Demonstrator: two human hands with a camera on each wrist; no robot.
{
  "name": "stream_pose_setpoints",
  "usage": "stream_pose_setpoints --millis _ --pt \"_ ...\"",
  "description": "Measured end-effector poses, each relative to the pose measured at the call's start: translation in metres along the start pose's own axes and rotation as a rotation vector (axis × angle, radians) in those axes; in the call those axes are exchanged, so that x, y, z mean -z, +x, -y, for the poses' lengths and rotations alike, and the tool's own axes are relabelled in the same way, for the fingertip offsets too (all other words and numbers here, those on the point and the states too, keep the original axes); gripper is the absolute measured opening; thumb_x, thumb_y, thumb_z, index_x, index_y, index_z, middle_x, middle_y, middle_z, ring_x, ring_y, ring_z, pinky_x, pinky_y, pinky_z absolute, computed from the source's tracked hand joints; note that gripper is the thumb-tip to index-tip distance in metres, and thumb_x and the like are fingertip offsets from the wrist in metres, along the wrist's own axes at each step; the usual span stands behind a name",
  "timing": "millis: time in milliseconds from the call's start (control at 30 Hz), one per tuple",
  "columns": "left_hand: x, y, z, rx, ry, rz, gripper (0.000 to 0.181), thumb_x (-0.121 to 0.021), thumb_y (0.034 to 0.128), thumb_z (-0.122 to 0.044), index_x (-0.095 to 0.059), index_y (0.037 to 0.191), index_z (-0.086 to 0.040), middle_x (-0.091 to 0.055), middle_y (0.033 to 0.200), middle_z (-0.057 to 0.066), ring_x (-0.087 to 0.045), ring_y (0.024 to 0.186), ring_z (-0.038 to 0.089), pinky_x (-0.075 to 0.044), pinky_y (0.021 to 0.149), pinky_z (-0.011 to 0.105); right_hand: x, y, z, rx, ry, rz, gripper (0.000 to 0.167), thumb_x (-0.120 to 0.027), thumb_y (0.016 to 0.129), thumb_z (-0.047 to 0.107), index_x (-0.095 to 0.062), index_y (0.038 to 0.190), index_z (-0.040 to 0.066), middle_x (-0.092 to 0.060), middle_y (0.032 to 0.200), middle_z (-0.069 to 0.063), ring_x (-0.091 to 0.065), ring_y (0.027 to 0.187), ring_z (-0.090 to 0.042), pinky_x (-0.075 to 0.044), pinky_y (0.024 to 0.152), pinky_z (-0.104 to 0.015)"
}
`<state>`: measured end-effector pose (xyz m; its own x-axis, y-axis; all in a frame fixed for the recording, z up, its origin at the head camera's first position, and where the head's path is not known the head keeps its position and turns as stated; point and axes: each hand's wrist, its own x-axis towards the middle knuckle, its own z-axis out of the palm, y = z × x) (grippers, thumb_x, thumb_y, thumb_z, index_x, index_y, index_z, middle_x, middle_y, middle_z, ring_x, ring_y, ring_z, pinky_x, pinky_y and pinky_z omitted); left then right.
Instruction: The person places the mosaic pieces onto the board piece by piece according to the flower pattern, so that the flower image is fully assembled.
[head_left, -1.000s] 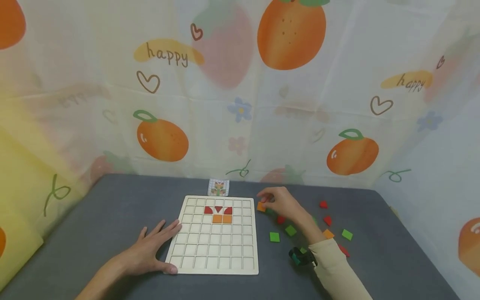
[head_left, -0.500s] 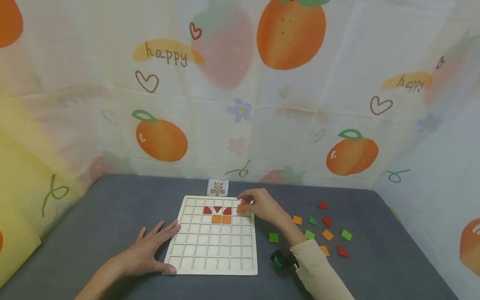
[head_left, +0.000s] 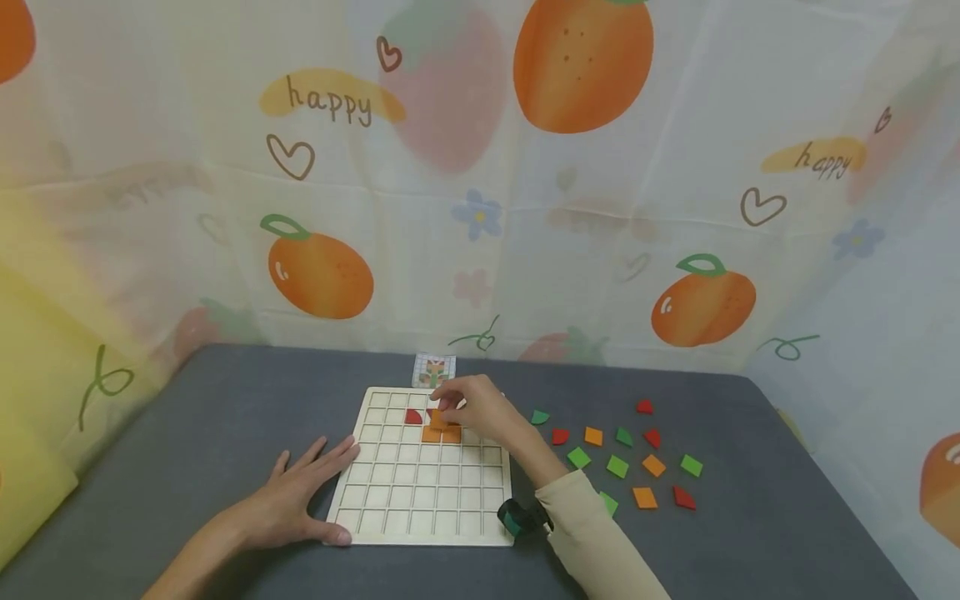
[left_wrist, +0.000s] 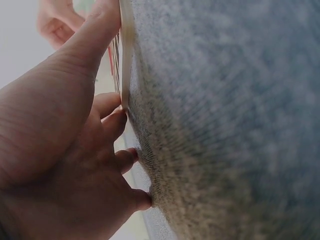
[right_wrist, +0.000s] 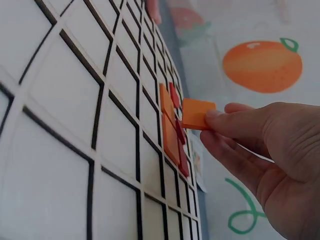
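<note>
A white grid board (head_left: 416,500) lies on the dark table. My left hand (head_left: 288,504) is spread along its left edge, with thumb and fingertips touching the rim; the left wrist view shows the fingers straight. Between thumb and fingers, my right hand (head_left: 480,408) pinches an orange square tile (right_wrist: 197,114), held above the board's upper rows. Two orange square tiles (right_wrist: 171,139) sit side by side in cells below it. A red quarter-round tile (head_left: 413,417) lies in the row above them; the other red tiles there are partly hidden by the right hand.
Loose orange, red and green tiles lie scattered right of the board, among them an orange square (head_left: 645,498) and a green square (head_left: 692,465). A small printed pattern card (head_left: 433,371) lies behind the board. A fruit-print curtain (head_left: 480,183) hangs behind the table.
My right hand has carried the orange square tile leftward from the loose tiles, across the board's right edge, to above the red tiles. My left hand has stayed at the board's edge.
</note>
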<state>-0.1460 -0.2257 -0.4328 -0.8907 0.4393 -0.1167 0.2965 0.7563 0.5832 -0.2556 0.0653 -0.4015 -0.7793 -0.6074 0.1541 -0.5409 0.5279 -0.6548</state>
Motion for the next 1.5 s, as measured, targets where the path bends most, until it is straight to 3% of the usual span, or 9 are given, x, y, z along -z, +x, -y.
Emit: stream_pose_setpoints --millis 300,700,1033,1500 --pt "0.001 -0.001 0.000 -0.014 0.011 -0.007 0.112 -0.080 0.0649 -0.059 -0.033 0.154 -0.012 -0.025 0.160 0.014 -0.010 0.143 0.053 0.002 0.099 0.078 -0.022 0.013 0.010 0.025 0.015 -0.017 0.022 -0.072 0.085 -0.002 -0.072 0.107 0.002 -0.071 0.087 -0.004 -0.064 0.081 -0.011 -0.050 0.071 -0.018" --pt "0.000 0.001 -0.001 -0.014 0.021 -0.014 0.112 -0.080 0.0647 -0.060 -0.033 0.153 -0.010 -0.025 0.160 0.015 -0.011 0.143 0.054 0.000 0.098 0.079 -0.033 0.018 0.013 -0.026 0.050 0.004 0.021 -0.073 0.084 -0.004 -0.072 0.104 0.003 -0.070 0.087 0.000 -0.063 0.078 -0.007 -0.050 0.071 -0.018" --pt "0.000 0.000 -0.001 0.004 0.035 -0.017 0.113 -0.081 0.0628 -0.061 -0.035 0.152 -0.009 -0.027 0.159 0.015 -0.013 0.142 0.054 -0.001 0.098 0.079 -0.037 0.019 0.016 0.008 -0.072 0.033 0.018 -0.072 0.088 0.004 -0.073 0.106 0.004 -0.071 0.089 -0.001 -0.060 0.077 -0.003 -0.048 0.070 -0.016" --pt "-0.001 0.001 -0.001 0.005 0.016 -0.020 0.112 -0.082 0.0624 -0.058 -0.035 0.152 -0.009 -0.026 0.159 0.015 -0.012 0.142 0.054 0.000 0.099 0.078 -0.042 0.017 0.015 -0.017 -0.107 0.006 0.018 -0.074 0.085 0.001 -0.074 0.102 0.007 -0.071 0.083 0.003 -0.060 0.074 0.000 -0.048 0.069 -0.015"
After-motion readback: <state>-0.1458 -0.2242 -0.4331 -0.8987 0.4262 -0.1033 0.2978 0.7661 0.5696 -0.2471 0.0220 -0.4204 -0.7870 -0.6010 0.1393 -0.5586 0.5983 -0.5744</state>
